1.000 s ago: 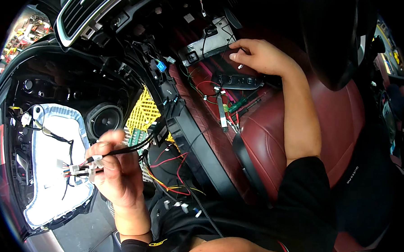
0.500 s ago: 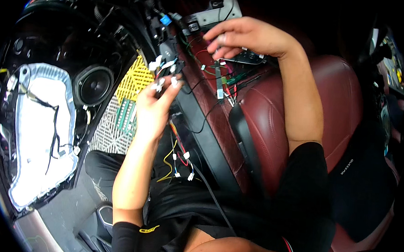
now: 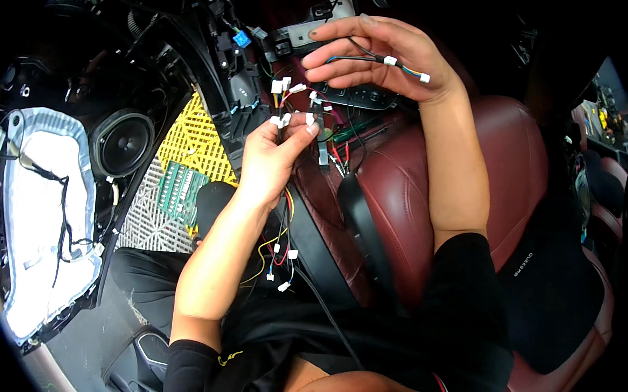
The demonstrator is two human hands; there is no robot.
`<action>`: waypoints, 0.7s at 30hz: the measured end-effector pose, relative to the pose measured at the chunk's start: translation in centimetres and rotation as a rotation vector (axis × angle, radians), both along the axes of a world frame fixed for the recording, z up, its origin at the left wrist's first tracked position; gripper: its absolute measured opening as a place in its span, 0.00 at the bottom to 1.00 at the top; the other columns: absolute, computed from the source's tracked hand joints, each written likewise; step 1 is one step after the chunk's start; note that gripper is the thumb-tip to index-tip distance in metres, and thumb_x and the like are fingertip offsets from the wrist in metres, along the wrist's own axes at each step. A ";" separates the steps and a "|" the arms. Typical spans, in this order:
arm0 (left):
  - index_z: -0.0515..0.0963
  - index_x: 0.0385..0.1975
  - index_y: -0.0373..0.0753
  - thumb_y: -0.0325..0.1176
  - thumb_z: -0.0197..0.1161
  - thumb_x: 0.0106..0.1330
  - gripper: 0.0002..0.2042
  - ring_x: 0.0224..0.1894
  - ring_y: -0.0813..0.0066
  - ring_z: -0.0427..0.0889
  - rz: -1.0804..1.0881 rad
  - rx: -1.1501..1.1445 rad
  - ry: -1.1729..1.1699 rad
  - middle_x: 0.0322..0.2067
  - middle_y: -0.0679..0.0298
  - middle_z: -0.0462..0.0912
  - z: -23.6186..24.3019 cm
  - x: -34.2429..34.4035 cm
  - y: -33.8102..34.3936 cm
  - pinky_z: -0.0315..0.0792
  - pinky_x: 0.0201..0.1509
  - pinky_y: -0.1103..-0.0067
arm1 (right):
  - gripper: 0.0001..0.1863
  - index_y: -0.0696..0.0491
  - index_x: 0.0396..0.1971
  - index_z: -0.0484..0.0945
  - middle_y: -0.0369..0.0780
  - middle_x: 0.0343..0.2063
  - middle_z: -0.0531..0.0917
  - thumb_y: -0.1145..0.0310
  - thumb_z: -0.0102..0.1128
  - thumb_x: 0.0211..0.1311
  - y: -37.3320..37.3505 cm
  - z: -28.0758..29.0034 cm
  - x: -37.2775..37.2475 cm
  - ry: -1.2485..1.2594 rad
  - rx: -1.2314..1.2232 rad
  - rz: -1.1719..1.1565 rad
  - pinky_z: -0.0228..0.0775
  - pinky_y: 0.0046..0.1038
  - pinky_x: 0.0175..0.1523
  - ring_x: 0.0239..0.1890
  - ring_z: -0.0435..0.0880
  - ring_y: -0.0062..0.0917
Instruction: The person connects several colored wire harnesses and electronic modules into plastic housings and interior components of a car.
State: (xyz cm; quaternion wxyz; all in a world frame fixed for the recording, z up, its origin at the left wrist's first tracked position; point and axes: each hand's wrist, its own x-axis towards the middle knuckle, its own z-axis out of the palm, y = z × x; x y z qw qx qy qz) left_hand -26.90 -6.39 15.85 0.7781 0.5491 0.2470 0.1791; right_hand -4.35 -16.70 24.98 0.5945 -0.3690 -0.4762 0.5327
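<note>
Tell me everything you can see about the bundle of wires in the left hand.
The wire bundle is a loose harness of thin black, red and yellow leads, most ending in small white plastic connectors. The left hand grips it upright, with connectors fanning above the fingers. More leads hang below the wrist, also tipped white. It sits beside the dark red leather seat.

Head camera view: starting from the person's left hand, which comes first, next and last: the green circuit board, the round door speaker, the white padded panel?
Measured from the left hand:
1. Green circuit board, just left and below, on the yellow grid.
2. Round door speaker, farther left, in the door.
3. White padded panel, at the far left edge.
</note>
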 end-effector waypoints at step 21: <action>0.81 0.48 0.35 0.36 0.63 0.73 0.12 0.16 0.94 0.52 -0.077 -0.265 -0.153 0.18 0.83 0.64 4.4 -0.4 -0.7 0.45 0.19 0.88 | 0.22 0.62 0.61 0.71 0.44 0.54 0.82 0.76 0.60 0.70 2.7 -0.4 -3.0 -0.134 -0.076 -0.294 0.75 0.24 0.60 0.57 0.82 0.26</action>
